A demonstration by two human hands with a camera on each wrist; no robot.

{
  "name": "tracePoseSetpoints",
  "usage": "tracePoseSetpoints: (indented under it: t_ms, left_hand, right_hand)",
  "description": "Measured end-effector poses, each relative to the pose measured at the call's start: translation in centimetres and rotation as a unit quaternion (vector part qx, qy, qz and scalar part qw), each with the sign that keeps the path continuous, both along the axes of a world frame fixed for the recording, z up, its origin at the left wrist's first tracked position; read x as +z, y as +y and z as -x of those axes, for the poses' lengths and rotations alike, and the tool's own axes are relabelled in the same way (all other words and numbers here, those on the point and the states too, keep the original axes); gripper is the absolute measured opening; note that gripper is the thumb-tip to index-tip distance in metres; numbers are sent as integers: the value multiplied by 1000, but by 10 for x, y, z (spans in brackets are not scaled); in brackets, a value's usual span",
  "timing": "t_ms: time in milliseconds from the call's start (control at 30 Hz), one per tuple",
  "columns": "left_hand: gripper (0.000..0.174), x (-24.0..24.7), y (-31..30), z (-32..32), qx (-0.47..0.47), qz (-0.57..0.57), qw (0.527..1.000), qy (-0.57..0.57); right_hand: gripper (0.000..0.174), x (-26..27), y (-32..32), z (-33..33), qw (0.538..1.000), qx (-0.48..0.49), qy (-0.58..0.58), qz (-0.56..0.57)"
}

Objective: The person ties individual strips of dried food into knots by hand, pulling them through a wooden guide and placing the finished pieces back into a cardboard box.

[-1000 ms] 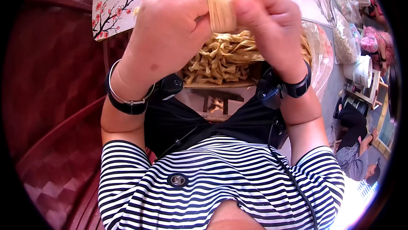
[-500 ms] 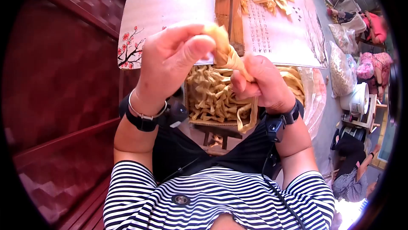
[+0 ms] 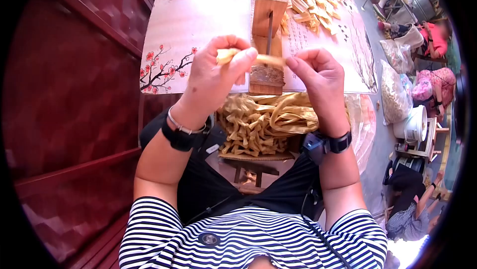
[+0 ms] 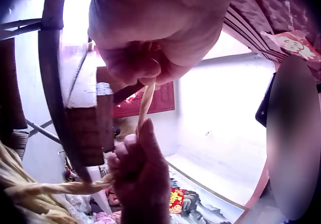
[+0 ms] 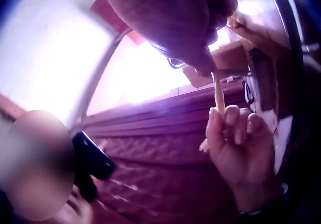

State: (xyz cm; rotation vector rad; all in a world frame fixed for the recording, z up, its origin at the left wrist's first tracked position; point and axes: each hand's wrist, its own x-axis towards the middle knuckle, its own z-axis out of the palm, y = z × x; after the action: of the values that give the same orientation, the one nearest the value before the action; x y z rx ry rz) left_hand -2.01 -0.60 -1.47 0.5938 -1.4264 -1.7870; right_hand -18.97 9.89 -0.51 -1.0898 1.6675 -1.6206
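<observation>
A narrow, twisted yellow strip [image 3: 271,60] of dried plant-like material runs taut between both hands in the head view. My left hand [image 3: 216,72] pinches its one end between thumb and fingers, and a short pale piece shows past the grip. The other end is pinched by my right hand [image 3: 323,77], thumb against the fingers. The left wrist view shows the strip [image 4: 145,103] as a twisted cord between the two hands, with another length trailing from the right hand. Below the hands, many similar strips [image 3: 248,125] with knotted ends fill a cardboard box [image 3: 258,157].
Just beyond the hands, a wooden block [image 3: 263,13] with an upright dark rod stands on the patterned table [image 3: 198,10]. More flat strips [image 3: 308,5] lie behind it. A dark red panel [image 3: 74,95] is at left; bags [image 3: 395,90], a white bucket [image 3: 415,125] and seated people are at right.
The strip was first a wide loop near the camera, then a twisted cone shape; now it is stretched narrow. The hands have drawn apart, and more of the table shows.
</observation>
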Motion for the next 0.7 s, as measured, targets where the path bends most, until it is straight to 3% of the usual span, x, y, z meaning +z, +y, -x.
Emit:
tracePoseSetpoints:
  t_ms: [100,133,233,333,433,467,500,567,600,633,700]
  left_hand:
    - [11,0,-5,13,36,11,992,-119]
    - [13,-10,-8,15,54,82,981,-168]
    - [13,-15,-7,14,101,188,948,-235]
    - [13,-20,-5,4,153,370,906,-140]
    - [11,6,20,7,156,426,891,-29]
    - [13,17,33,-2,37,306,950,-56]
    - [16,27,38,-6,-33,224,968,-104]
    - [21,24,50,-2,-109,-70,983,-133]
    - [27,15,54,4,-139,-7,984,-111]
    - [34,12,50,-1,-251,126,931,-233]
    - [35,22,52,2,-474,67,845,-239]
  right_hand:
    - [18,-14,-19,3,985,-48,167,-18]
    - [18,-17,-21,3,973,-63,218,-40]
    - [19,-21,-18,16,962,-122,243,-24]
    - [20,-15,-1,0,967,-82,235,51]
    - [19,3,11,-14,928,26,326,179]
    - [18,3,9,-18,904,61,353,232]
    - [18,3,8,-19,875,98,380,284]
    - [20,18,18,-21,871,171,376,266]
    - [16,18,18,-24,868,163,366,293]
    - [13,17,19,-18,885,165,330,285]
    - [10,15,20,-1,912,172,259,268]
